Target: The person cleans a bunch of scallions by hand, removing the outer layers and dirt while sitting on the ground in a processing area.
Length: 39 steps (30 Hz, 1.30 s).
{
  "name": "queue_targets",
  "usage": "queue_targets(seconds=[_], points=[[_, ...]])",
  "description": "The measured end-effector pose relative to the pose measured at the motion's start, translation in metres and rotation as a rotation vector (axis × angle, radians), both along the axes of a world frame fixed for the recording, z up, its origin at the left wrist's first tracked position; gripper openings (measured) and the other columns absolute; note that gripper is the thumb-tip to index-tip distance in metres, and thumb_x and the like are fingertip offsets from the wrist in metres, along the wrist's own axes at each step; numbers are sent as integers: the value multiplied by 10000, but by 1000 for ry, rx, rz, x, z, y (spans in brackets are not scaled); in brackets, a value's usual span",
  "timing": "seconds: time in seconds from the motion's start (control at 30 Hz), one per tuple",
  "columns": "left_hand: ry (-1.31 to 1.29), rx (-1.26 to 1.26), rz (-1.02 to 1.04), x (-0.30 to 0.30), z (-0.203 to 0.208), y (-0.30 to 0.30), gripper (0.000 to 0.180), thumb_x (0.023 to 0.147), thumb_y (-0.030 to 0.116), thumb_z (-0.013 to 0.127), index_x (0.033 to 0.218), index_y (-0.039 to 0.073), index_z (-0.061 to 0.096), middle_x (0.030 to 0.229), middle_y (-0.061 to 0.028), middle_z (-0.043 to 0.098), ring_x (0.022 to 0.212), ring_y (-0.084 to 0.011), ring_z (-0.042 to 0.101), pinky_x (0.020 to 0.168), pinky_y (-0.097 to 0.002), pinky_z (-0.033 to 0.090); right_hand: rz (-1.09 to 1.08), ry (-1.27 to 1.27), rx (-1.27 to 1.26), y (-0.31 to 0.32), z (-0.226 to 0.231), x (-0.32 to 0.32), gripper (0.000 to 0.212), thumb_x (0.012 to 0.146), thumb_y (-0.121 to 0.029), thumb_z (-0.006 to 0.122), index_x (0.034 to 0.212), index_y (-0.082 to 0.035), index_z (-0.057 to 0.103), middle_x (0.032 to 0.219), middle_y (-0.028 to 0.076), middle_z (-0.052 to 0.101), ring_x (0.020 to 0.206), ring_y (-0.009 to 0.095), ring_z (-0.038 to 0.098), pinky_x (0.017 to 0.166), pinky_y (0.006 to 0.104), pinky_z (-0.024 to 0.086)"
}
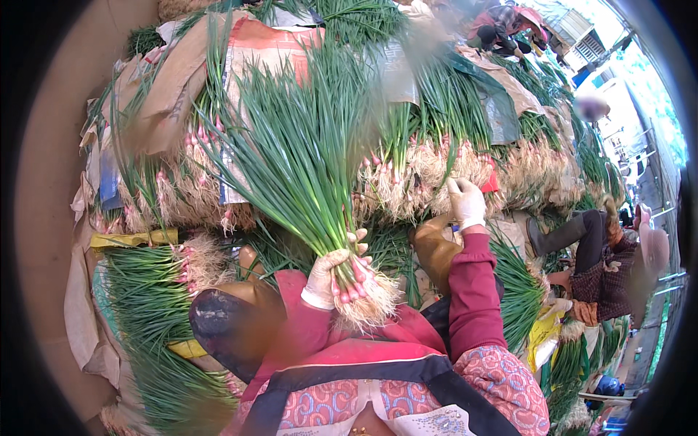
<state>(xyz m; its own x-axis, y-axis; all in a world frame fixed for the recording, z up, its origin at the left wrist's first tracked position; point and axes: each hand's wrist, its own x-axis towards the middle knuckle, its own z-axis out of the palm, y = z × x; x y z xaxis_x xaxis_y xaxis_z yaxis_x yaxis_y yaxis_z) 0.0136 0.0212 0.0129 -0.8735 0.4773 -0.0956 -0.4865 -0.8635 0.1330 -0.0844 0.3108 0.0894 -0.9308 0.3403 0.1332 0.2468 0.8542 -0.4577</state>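
A large bunch of spring onions (313,167) is held in my left hand (329,272), which wears a pale glove. My fingers wrap around the stems just above the pink bulbs (352,283). The green leaves fan up and away from me, while the pale roots (367,305) hang toward my lap. Farther right, my gloved right hand (466,203) is closed at the root ends of a piled row of spring onions (418,174). Its fingertips are pinched together, and what is between them is too small to make out.
Bundled spring onions (145,291) lie at my left, others (512,291) at my right. Brown paper sheets (163,94) and a dark green sheet (498,109) partly cover the far piles. One person (611,269) works at the right, another (505,29) at the far right.
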Motion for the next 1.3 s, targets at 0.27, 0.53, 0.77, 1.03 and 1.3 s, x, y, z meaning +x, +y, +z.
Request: queue_targets(seconds=[0.27,0.53,0.77,1.03,1.3], points=[[-9,-47,-122,-3,-12,-1,554,814,136,549,1312,-11,356,975,-109,609,787,-226,621,732,-360,535,140,-157,241,-78,-61,-40,363,777,-439,582,823,-86,658,785,162,639,784,324,616,717,407,471],[98,48,-120,-3,-12,-11,528,791,119,581,1275,6,403,1264,-121,476,914,-233,581,813,-406,502,237,-215,-1090,-78,1,-1,241,872,-242,552,878,-27,662,710,-9,578,542,53,483,497,190,379],[52,21,-66,-2,11,0,480,767,111,602,1198,-30,445,1347,-218,374,1247,-320,387,1029,-428,353,339,-222,-823,-104,-12,81,189,917,-215,507,920,-48,594,588,-22,496,521,71,469,467,225,371],[101,-131,-141,0,3,-3,545,793,193,569,1249,-59,410,1079,-204,579,888,-285,621,804,-394,511,563,-181,-412,-117,-18,103,325,910,-327,457,920,-58,638,700,161,607,677,310,608,628,372,476],[46,-130,-124,5,2,-5,407,830,161,530,1177,-32,443,896,-196,606,744,-304,622,718,-423,527,341,-612,-1874,-149,-59,44,255,912,-355,485,944,-113,558,680,-34,551,494,54,480,363,182,328]])
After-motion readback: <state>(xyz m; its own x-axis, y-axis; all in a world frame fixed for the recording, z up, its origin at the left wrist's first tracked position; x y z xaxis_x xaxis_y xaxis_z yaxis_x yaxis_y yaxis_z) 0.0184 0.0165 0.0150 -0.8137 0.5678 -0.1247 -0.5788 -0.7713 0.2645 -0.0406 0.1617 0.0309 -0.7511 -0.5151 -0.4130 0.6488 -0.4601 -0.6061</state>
